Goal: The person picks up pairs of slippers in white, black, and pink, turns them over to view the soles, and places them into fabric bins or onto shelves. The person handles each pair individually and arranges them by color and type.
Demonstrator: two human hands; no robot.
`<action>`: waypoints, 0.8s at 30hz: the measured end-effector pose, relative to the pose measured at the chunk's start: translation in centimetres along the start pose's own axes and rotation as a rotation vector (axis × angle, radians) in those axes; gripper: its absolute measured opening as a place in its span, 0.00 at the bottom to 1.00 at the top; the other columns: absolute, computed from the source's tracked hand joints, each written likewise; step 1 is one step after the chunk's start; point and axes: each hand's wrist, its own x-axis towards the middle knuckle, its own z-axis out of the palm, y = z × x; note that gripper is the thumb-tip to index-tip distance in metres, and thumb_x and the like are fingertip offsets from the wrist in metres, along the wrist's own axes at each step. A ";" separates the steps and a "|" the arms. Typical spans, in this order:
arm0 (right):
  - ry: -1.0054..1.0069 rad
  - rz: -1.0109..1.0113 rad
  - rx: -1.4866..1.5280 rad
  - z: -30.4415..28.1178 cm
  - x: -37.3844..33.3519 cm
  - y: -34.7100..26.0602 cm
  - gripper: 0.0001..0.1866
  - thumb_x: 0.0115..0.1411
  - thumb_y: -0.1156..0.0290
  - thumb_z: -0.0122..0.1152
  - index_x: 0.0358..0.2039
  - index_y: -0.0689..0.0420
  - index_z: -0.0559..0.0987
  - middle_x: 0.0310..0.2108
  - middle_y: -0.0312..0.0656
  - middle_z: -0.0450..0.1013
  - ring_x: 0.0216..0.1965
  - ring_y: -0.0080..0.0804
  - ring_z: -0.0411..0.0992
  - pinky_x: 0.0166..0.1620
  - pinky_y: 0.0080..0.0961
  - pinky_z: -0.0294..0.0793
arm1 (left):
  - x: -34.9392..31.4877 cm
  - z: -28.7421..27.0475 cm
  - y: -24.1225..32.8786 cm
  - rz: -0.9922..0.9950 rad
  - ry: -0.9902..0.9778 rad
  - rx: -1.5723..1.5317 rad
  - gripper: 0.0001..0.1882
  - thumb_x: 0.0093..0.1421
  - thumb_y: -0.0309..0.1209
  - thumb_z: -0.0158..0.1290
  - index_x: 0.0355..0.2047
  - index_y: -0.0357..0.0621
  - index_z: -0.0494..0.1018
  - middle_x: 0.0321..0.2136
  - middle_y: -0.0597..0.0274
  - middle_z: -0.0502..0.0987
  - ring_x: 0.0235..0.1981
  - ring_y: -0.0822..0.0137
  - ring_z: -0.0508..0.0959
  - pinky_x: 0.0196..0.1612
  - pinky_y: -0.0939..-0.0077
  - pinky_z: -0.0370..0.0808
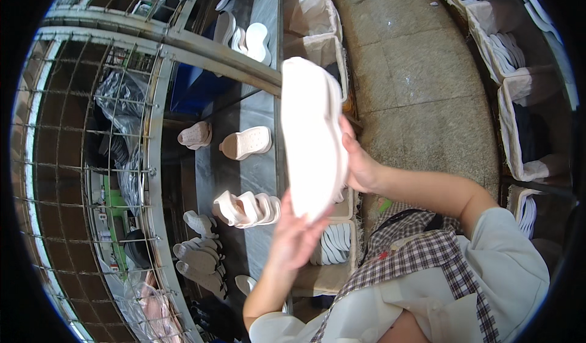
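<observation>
I hold a stack of white shoe soles (311, 135) upright in front of me, their flat faces together and one edge fanned slightly. My left hand (297, 239) grips the lower end. Around the stack's right side my right hand (361, 165) is wrapped, its fingers partly hidden behind the soles. To the left, on a dark grey conveyor belt (256, 181), lie a pale perforated shoe sole (247, 143) and a row of pale shoe soles (249, 209) standing close together. Another pale pair of soles (195, 135) rests near the belt's left edge.
A wire-mesh metal frame (155, 178) stands at the left, and a metal bar (226, 60) crosses above the belt. Cloth-lined bins (323, 53) line the belt; one below holds white soles (334, 243). More lined bins (506, 123) stand right, beyond the concrete floor (421, 93). Grey soles (200, 259) lie lower left.
</observation>
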 end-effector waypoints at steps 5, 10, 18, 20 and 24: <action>0.036 -0.077 0.000 -2.7 -5.8 -5.7 0.48 0.55 0.54 0.54 0.65 0.53 0.35 0.64 0.50 0.45 0.64 0.41 0.51 0.62 0.37 0.58 | 3.2 3.2 -6.1 0.131 -0.083 0.635 0.40 0.54 0.23 0.55 0.61 0.42 0.43 0.50 0.53 0.66 0.50 0.65 0.69 0.46 0.72 0.72; 0.115 0.112 0.156 -4.2 -8.9 -7.3 0.29 0.64 0.66 0.33 0.65 0.54 0.44 0.61 0.48 0.55 0.59 0.37 0.60 0.60 0.36 0.63 | 10.0 4.7 -8.0 0.303 -0.045 0.578 0.22 0.64 0.31 0.46 0.55 0.34 0.57 0.40 0.54 0.74 0.39 0.70 0.75 0.41 0.76 0.73; 0.558 0.746 0.215 -9.1 -11.8 -9.2 0.38 0.55 0.39 0.40 0.59 0.52 0.59 0.58 0.52 0.54 0.57 0.50 0.55 0.54 0.58 0.54 | 12.2 6.7 -14.4 -0.190 -0.097 0.092 0.25 0.63 0.42 0.42 0.55 0.40 0.63 0.51 0.50 0.70 0.46 0.56 0.75 0.43 0.67 0.77; 0.602 0.763 0.221 -9.5 -12.3 -9.2 0.38 0.55 0.39 0.40 0.59 0.53 0.57 0.57 0.53 0.54 0.56 0.51 0.55 0.54 0.57 0.55 | 12.2 7.1 -15.0 -0.239 -0.079 0.013 0.25 0.64 0.44 0.41 0.55 0.41 0.64 0.51 0.51 0.70 0.46 0.55 0.75 0.43 0.64 0.78; 0.651 0.774 0.223 -9.9 -12.6 -9.0 0.40 0.56 0.39 0.38 0.61 0.53 0.53 0.58 0.54 0.51 0.56 0.52 0.55 0.53 0.56 0.56 | 11.9 7.8 -15.2 -0.278 -0.083 0.042 0.25 0.64 0.44 0.40 0.54 0.41 0.65 0.50 0.50 0.70 0.45 0.55 0.76 0.41 0.64 0.78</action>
